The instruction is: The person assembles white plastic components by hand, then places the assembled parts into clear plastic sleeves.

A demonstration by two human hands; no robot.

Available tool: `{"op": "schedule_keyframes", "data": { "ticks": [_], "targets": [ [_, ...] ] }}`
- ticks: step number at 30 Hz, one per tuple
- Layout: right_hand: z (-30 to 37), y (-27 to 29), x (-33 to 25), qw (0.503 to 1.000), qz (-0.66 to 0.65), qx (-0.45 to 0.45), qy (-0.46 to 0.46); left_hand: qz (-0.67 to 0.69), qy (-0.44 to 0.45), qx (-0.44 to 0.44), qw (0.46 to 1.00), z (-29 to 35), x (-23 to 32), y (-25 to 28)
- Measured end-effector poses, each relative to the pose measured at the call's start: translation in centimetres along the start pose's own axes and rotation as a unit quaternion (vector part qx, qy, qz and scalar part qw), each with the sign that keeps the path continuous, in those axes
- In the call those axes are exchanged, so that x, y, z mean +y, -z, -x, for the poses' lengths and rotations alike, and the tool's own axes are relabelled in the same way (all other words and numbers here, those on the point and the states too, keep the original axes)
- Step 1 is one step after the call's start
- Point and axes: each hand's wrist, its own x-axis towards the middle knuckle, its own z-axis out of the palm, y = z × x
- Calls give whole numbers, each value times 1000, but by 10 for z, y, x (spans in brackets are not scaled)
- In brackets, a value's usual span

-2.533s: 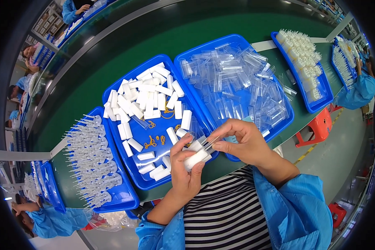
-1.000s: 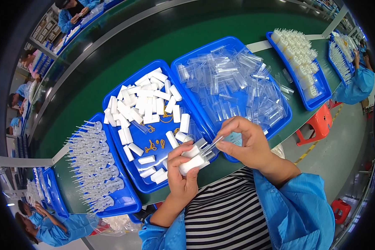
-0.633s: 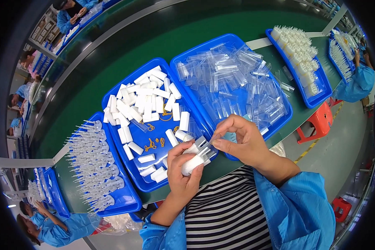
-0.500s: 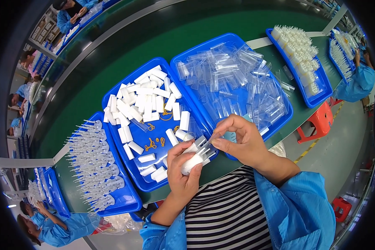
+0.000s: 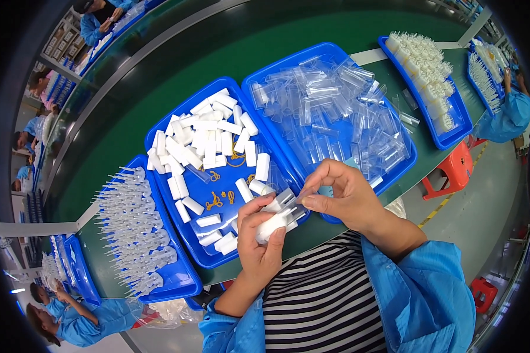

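Left hand [image 5: 258, 242]: curled around white blocks [image 5: 270, 229], gripping them near the inner edge of the table, their ends aimed up and to the right.
Right hand [image 5: 348, 199]: thumb and forefinger pinched on a clear plastic piece [image 5: 300, 200] at the blocks' far end — how far it overlaps them I cannot tell.
Block tray [image 5: 199, 189]: blue, just beyond the left hand; more white blocks heap toward its far end, others lie loose nearer.
Rubber bands [image 5: 214, 200]: yellowish, scattered on that tray's floor among the blocks.
Sleeve tray [image 5: 331, 49]: blue, right beside the block tray, piled with clear sleeves [image 5: 327, 94].
Left-end tray [image 5: 181, 275]: blue, crowded with translucent thin-stemmed parts [image 5: 129, 226].
Right-end tray [image 5: 458, 120]: blue, packed with whitish pieces [image 5: 421, 76].
Table [image 5: 109, 132]: green, carrying all four trays.
Red stool [image 5: 453, 170]: on the floor — right of the table.
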Motion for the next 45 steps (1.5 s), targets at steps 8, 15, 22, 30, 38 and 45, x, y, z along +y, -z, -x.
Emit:
{"op": "schedule_keyframes", "data": {
  "ticks": [8,15,22,30,38,45],
  "targets": [
    [2,-3,1,1000,8,19,-9,18,24,15,999,-1,3,-2],
    [4,-12,6,997,44,21,66,182,58,81,978,1,-6,-8],
    [5,-24,15,988,36,64,133,148,31,121,981,1,-8,-9],
    [2,-24,15,992,5,62,114,85,-20,126,988,2,-6,-8],
    [-3,-10,-1,999,34,-10,39,30,-36,82,996,2,-6,-4],
    [2,-20,13,982,76,41,166,104,2,82,991,3,-4,-5]
  ]
}}
